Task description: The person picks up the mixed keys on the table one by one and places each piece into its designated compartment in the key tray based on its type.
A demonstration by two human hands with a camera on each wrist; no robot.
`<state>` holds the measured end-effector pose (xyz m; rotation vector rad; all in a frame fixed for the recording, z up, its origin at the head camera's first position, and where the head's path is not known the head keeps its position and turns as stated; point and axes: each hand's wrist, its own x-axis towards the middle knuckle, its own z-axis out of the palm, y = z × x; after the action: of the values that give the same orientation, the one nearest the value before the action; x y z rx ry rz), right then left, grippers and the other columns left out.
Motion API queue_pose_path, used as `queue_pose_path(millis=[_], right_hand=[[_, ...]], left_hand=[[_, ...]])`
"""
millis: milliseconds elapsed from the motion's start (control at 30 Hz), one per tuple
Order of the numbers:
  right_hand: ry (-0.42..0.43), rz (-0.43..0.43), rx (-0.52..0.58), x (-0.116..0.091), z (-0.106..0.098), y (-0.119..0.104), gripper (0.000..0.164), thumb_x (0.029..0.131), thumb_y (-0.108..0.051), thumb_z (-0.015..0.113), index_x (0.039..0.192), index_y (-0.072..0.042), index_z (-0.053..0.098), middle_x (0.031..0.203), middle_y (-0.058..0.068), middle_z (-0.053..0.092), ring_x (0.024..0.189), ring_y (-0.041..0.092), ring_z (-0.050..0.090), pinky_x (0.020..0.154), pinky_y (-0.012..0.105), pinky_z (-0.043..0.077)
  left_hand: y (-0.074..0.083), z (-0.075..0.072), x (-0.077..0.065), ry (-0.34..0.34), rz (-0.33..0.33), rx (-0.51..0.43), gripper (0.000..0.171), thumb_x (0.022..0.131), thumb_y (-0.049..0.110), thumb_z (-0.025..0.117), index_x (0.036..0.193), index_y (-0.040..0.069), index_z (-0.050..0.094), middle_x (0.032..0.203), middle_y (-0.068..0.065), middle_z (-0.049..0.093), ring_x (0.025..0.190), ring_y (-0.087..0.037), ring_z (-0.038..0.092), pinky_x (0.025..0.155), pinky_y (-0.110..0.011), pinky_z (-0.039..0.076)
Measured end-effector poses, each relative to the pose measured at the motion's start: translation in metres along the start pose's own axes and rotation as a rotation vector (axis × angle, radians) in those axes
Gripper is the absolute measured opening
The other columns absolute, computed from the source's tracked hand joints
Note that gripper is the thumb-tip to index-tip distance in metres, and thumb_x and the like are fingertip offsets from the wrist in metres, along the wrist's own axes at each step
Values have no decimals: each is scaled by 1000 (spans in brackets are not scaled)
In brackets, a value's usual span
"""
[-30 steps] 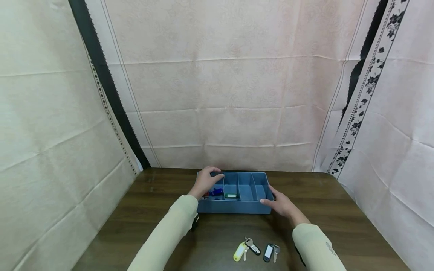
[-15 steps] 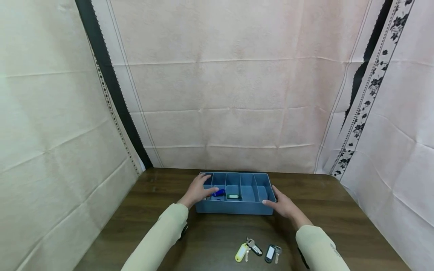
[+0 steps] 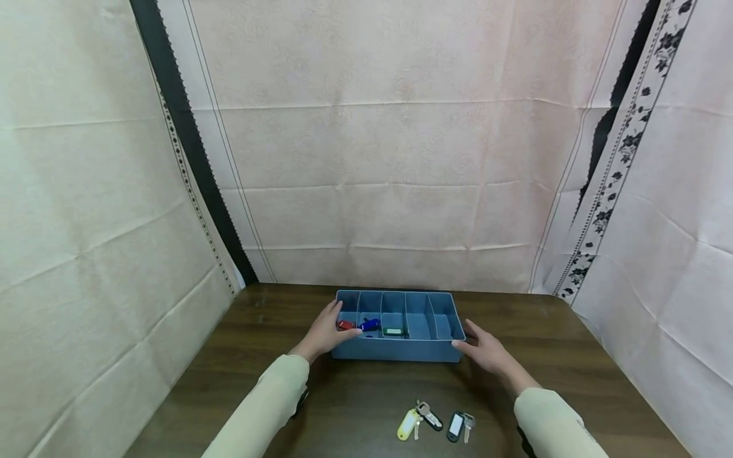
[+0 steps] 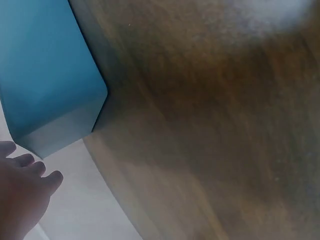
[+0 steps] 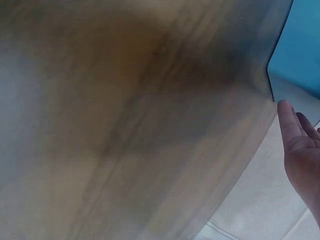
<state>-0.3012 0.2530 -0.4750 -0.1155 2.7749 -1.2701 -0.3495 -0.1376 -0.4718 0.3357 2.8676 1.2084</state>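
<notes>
A blue divided box [image 3: 395, 350] stands across the far part of the table. Its compartments hold a red key tag [image 3: 346, 325] at the left end, a blue key tag [image 3: 369, 325] and a green key tag [image 3: 393, 331]. My left hand [image 3: 321, 332] is at the box's left end, thumb stretched towards the front corner and fingers extended along the side. At the right end is my right hand [image 3: 490, 351], its fingers nearly straight beside the corner. Both wrist views show the box [image 4: 47, 65] and fingers close to its ends; contact cannot be told.
Nearer on the wooden table [image 3: 355, 407] lie a yellow key tag [image 3: 408, 424], a black key tag [image 3: 432, 420] and another dark key tag [image 3: 455, 427], with keys attached. Pale cloth [image 3: 378, 159] hangs behind the table and on both sides.
My left hand has moved left from over the left compartments to the box's left end, uncovering the red key tag. My right hand has shifted slightly right, away from the box.
</notes>
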Motion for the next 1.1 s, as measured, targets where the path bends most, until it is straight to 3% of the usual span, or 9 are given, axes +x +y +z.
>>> queue_pose_path(millis=[267, 500, 733, 967, 1100], right_hand=[[39, -3, 15, -16, -7, 15, 80, 98, -47, 59, 154, 1, 27, 148, 28, 41, 132, 46, 44, 101, 59, 41], [59, -31, 4, -26, -10, 23, 74, 94, -53, 61, 146, -2, 45, 142, 24, 50, 126, 42, 51, 98, 56, 45], [54, -98, 18, -38, 11, 15, 40, 96, -28, 67, 130, -6, 64, 125, 13, 65, 112, 29, 62, 92, 48, 51], [7, -221, 26, -54, 37, -1, 35, 94, -24, 70, 122, -4, 68, 117, 11, 68, 106, 24, 65, 87, 40, 54], [28, -249, 15, -62, 52, -10, 31, 92, -26, 72, 117, -6, 70, 113, 5, 68, 103, 21, 65, 84, 34, 54]], left_hand=[[-4, -2, -5, 21, -14, 1, 107, 81, 61, 72, 158, 7, 22, 163, -15, 16, 147, -41, 19, 110, -65, 23], [-10, -5, -4, 43, -7, -22, 95, 86, 48, 74, 156, 5, 27, 159, -18, 26, 144, -41, 27, 110, -63, 26], [-12, -3, -8, 19, -24, -44, 96, 87, 54, 71, 157, 7, 25, 158, -18, 29, 143, -41, 27, 111, -62, 26], [-12, 1, -10, 7, -49, -59, 89, 92, 44, 69, 158, 8, 21, 160, -18, 25, 145, -41, 24, 112, -62, 23], [-13, 2, -10, 1, -52, -57, 91, 92, 47, 68, 158, 8, 21, 160, -18, 24, 145, -41, 23, 112, -62, 23]])
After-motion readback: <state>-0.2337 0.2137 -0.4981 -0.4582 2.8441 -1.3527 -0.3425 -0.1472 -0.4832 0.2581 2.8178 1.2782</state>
